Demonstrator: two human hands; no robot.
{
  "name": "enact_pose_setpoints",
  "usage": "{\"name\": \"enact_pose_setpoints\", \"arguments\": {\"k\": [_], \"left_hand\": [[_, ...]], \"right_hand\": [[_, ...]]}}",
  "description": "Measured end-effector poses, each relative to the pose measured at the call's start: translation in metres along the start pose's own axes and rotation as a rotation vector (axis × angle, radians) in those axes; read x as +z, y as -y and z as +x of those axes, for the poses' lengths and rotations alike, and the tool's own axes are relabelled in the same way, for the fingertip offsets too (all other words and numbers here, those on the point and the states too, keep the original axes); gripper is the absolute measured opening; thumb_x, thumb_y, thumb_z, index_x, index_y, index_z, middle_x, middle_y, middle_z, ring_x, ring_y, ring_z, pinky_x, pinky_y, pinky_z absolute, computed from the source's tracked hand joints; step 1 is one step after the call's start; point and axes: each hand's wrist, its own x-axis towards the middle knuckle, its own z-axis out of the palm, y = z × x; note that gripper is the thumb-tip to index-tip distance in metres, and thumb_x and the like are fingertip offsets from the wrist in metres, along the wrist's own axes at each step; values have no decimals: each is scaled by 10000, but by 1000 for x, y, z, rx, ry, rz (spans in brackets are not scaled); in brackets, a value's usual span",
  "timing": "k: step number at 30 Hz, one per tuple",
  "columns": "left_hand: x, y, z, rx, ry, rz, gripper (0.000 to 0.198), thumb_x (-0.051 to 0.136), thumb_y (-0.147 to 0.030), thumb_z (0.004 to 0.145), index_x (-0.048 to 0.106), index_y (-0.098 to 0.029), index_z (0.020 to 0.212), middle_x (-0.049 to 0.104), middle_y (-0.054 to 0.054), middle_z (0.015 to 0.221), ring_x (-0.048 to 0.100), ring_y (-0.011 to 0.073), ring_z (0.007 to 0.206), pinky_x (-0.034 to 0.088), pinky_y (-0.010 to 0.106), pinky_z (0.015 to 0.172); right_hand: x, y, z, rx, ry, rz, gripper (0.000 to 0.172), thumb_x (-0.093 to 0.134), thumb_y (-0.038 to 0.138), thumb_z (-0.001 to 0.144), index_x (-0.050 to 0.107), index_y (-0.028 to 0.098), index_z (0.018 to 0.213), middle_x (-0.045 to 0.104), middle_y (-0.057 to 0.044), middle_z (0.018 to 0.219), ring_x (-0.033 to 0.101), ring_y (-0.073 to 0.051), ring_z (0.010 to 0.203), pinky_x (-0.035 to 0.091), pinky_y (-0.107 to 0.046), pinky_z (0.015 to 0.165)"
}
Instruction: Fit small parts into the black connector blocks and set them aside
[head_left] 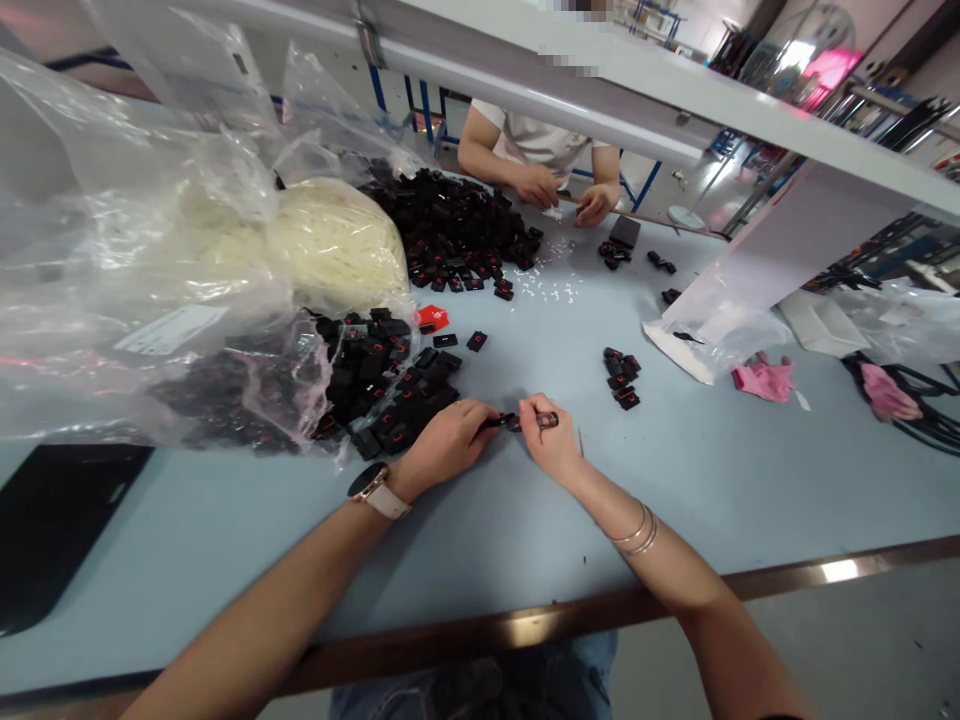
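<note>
My left hand [448,445] and my right hand [551,440] meet over the light blue table [525,560]. Both pinch one small black part [516,422] between their fingertips, just above the tabletop. A watch sits on my left wrist and bangles on my right. Left of my hands lies a pile of black and red parts [390,385], spilling out of a clear plastic bag [112,260]. A small group of the same parts [621,375] lies a little beyond my right hand.
A bag of white pieces [337,240] and a larger heap of black parts [457,225] lie further back. Across the table another person's hands [570,195] work. A pink cloth [761,380], clear bags and black cables lie right. A black tray [52,520] sits left.
</note>
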Motion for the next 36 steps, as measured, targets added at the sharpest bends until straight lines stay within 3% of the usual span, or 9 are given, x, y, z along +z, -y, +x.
{"name": "enact_pose_setpoints", "arguments": {"k": [8,12,15,22,31,34,36], "left_hand": [[-1,-1,1,-38,11,-21,130,480,-230,883,584,-159,912,650,78,837,620,203,788,520,324,728],[0,0,0,-52,15,-35,136,478,-228,879,589,-158,914,653,80,849,619,201,789,518,328,729],[1,1,0,-42,12,-28,134,477,-223,877,587,-157,913,650,79,844,615,200,781,514,327,717],[0,-1,1,-21,-8,5,161,470,-221,887,584,-171,990,644,69,862,603,190,779,493,310,712],[-6,-9,1,163,190,102,241,432,-196,895,660,-204,975,612,41,734,577,171,688,431,302,699],[-5,-11,2,155,202,87,219,439,-213,905,654,-194,940,629,42,731,592,171,685,442,310,711],[-3,-10,1,110,140,86,213,434,-217,911,640,-185,955,647,49,738,611,177,693,461,316,719]], "right_hand": [[7,-23,-8,-57,-189,252,322,402,425,918,550,212,727,586,-30,650,545,-166,636,448,-307,636],[4,-17,-7,-66,-83,250,330,430,445,900,557,209,707,588,-26,632,542,-166,638,449,-311,650],[3,-14,-4,57,-48,341,349,426,482,899,554,202,734,588,-12,627,535,-143,587,437,-279,589],[9,-32,14,373,-356,700,473,423,616,859,464,199,639,485,36,499,442,-93,425,347,-226,435],[6,-29,15,367,-306,711,480,478,620,831,502,186,627,507,34,483,439,-81,406,340,-217,422],[5,-27,16,363,-282,697,485,478,631,824,501,187,628,500,36,475,437,-84,405,344,-220,427],[5,-26,16,366,-269,695,489,480,640,817,502,189,631,505,34,476,435,-86,403,347,-221,425]]}}
